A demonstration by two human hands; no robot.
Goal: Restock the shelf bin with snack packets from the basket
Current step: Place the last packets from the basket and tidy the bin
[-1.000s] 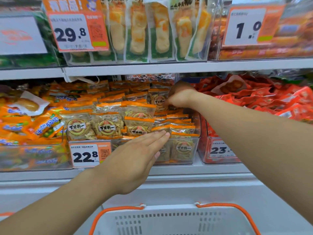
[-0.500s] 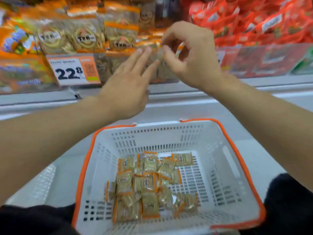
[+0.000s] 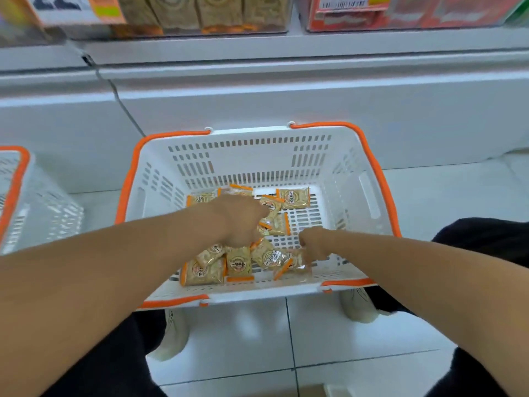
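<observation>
A white basket with orange handles [image 3: 369, 196] stands on the floor below the shelf. Several tan snack packets with orange ends [image 3: 239, 263] lie loose on its bottom. My left hand [image 3: 237, 219] reaches down into the middle of the pile; its fingers are hidden behind the back of the hand. My right hand [image 3: 313, 245] is lower right in the basket, fingers curled down onto a packet [image 3: 292, 263] at the near edge. The clear shelf bin [image 3: 183, 21] holding the same packets shows at the top edge.
A bin of red packets [image 3: 372, 15] sits right of the shelf bin. A second white basket [image 3: 20, 196] stands at the left. My knees and pale shoes [image 3: 171, 333] flank the basket on the tiled floor. The white shelf base [image 3: 286, 90] rises behind it.
Both hands came down from the shelf bin into the basket, and the view tilted down with them. The right hand now curls onto a packet.
</observation>
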